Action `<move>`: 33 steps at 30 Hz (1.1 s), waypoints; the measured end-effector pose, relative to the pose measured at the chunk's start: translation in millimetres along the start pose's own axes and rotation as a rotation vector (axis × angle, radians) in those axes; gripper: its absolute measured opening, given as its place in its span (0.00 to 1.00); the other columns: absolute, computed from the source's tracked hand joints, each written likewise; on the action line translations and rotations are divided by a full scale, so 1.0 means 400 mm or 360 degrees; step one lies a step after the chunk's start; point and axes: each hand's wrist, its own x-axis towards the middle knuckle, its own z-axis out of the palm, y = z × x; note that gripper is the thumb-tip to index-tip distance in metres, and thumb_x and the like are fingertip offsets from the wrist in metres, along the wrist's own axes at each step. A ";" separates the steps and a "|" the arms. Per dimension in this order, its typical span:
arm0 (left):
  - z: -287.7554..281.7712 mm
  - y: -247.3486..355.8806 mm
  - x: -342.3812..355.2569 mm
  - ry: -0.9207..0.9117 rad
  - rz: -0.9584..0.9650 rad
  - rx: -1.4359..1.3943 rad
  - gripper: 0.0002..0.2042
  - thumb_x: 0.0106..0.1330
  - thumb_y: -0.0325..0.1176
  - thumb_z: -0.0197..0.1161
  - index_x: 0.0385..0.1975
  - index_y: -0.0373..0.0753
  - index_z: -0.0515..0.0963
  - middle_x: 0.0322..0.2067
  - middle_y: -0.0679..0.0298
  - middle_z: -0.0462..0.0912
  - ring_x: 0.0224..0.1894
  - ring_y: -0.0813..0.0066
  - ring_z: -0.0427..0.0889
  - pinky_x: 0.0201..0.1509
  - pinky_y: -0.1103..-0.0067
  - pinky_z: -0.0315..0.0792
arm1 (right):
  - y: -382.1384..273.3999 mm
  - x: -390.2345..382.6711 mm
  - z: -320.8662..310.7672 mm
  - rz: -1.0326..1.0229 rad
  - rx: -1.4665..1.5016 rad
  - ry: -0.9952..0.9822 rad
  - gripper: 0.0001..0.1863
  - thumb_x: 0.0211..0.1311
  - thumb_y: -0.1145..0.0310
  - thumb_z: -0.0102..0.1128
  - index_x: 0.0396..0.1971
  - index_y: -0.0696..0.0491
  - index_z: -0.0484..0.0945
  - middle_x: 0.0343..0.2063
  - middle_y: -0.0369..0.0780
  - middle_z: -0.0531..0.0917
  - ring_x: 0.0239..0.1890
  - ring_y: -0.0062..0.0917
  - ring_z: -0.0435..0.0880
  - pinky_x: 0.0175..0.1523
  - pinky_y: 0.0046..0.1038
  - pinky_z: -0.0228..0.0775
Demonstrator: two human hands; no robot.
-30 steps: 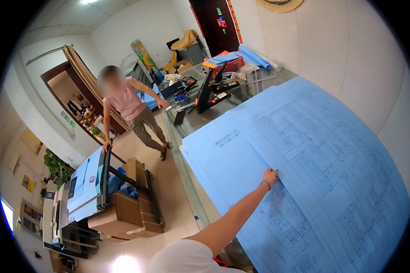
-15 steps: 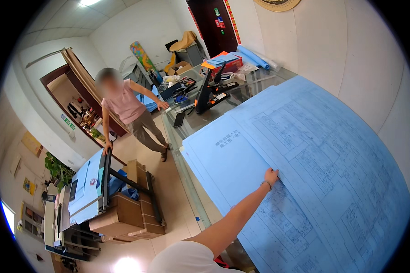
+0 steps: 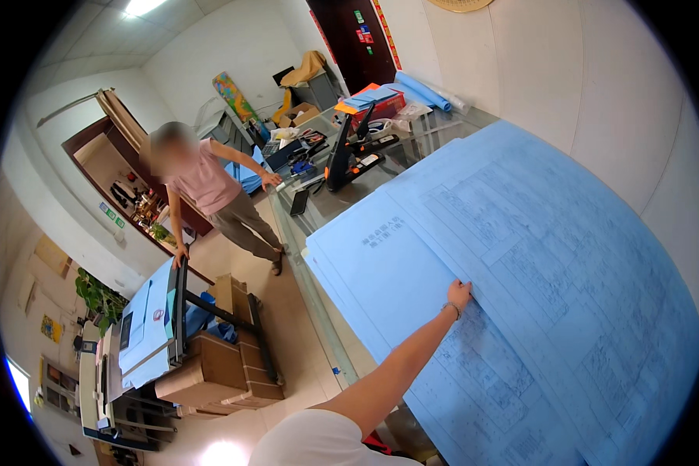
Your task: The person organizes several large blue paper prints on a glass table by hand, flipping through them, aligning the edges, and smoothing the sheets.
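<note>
Large blue sheets printed with building plans point(image 3: 551, 256) lie stacked over the right side of the glass table. My left arm, in a white sleeve, reaches across the stack from the lower edge. At the edge of an upper blue drawing sheet point(image 3: 512, 225), my left hand point(image 3: 459, 293) is closed, its fingers pinching that edge. Some fingertips are hidden. Left of the hand lies a sheet with a printed title block point(image 3: 365, 272). A bracelet circles my wrist. My right hand is out of view.
Across the glass table point(image 3: 322, 225) lie a phone point(image 3: 299, 203), a black-and-orange stapler-like tool point(image 3: 348, 167) and blue rolls point(image 3: 423, 92). At left, a person point(image 3: 210, 179) in pink touches a black-framed rack point(image 3: 180, 311) beside cardboard boxes point(image 3: 210, 365). A white wall stands right.
The view has shifted slightly, so the room sits a little further left. My left hand stays at the sheet's edge. The other person's head has turned a little.
</note>
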 end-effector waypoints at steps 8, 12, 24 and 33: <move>0.005 0.005 -0.009 0.0084 0.0111 0.0192 0.12 0.63 0.33 0.61 0.25 0.35 0.67 0.22 0.65 0.75 0.23 0.74 0.77 0.27 0.76 0.76 | 0.013 0.021 -0.022 -0.0265 -0.0059 0.0170 0.09 0.54 0.68 0.66 0.33 0.57 0.82 0.35 0.44 0.83 0.35 0.31 0.81 0.40 0.36 0.75; 0.001 0.007 -0.009 0.0071 0.0049 0.0342 0.09 0.66 0.32 0.60 0.29 0.34 0.71 0.25 0.66 0.75 0.24 0.78 0.74 0.28 0.79 0.74 | 0.090 0.109 -0.024 -0.0322 -0.0080 0.0165 0.08 0.54 0.69 0.66 0.31 0.56 0.82 0.33 0.44 0.83 0.32 0.31 0.80 0.38 0.35 0.75; 0.007 0.031 -0.035 0.0090 0.0090 0.0332 0.12 0.64 0.32 0.61 0.24 0.36 0.66 0.24 0.67 0.73 0.26 0.79 0.74 0.29 0.79 0.77 | 0.076 0.101 -0.004 -0.0104 -0.0110 0.0137 0.18 0.62 0.63 0.58 0.50 0.52 0.76 0.47 0.42 0.80 0.42 0.32 0.80 0.46 0.33 0.74; 0.001 -0.020 0.007 0.0034 0.0136 0.0084 0.12 0.63 0.33 0.62 0.26 0.34 0.68 0.23 0.61 0.76 0.24 0.75 0.77 0.26 0.77 0.74 | 0.224 0.274 -0.006 -0.0212 -0.0711 -0.0100 0.21 0.65 0.61 0.54 0.55 0.55 0.72 0.49 0.44 0.79 0.48 0.32 0.79 0.55 0.34 0.71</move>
